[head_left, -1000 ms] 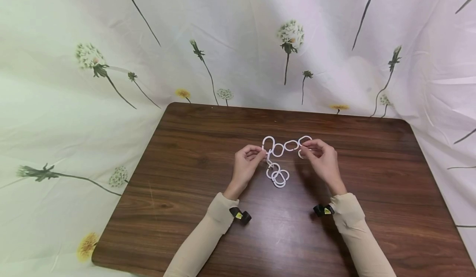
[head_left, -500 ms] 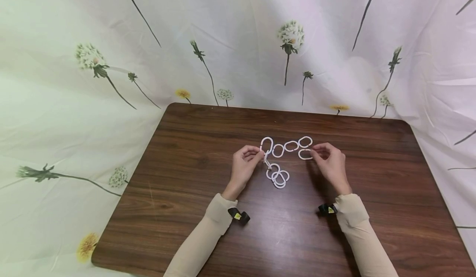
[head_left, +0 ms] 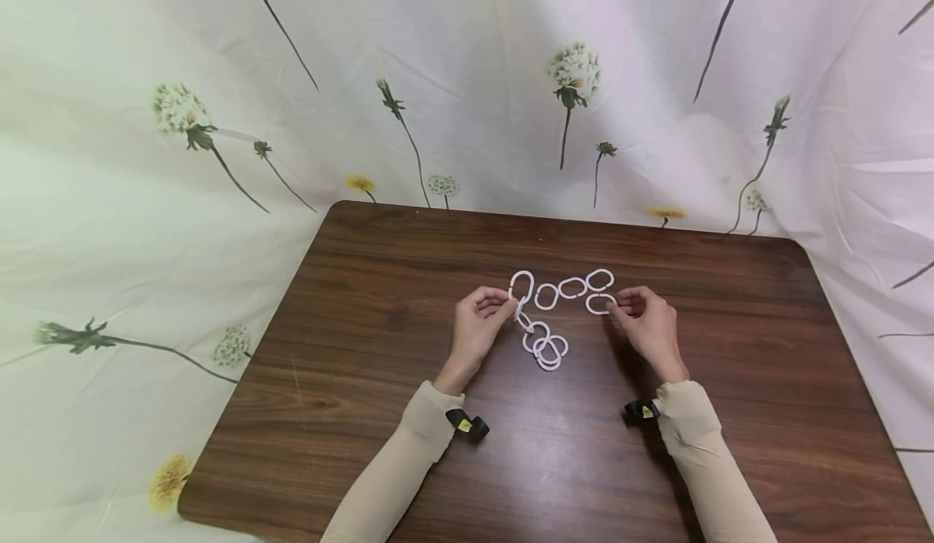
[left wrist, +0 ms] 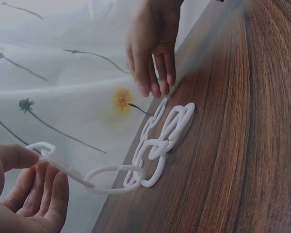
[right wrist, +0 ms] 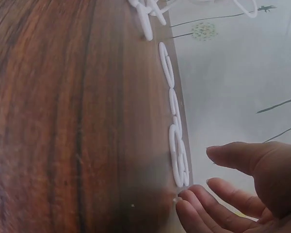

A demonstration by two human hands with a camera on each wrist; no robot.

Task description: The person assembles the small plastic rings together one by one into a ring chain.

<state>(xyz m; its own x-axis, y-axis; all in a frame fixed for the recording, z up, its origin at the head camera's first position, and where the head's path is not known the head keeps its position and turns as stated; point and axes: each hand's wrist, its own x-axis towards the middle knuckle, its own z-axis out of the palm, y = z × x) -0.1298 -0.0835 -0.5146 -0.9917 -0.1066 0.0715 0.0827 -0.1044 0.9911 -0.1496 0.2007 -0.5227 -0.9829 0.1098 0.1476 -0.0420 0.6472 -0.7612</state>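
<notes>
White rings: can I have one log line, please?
left hand: pinches linked rings | right hand: at nearest ring, not gripping | other rings: on table

We can read no words, brands or numbers here. On the black left wristband (head_left: 477, 429) we make out a small yellow label (head_left: 464, 425), and on the black right wristband (head_left: 633, 414) we find a second yellow label (head_left: 646, 412). Both are too small in the head view for us to tell what, if anything, is printed on them.
</notes>
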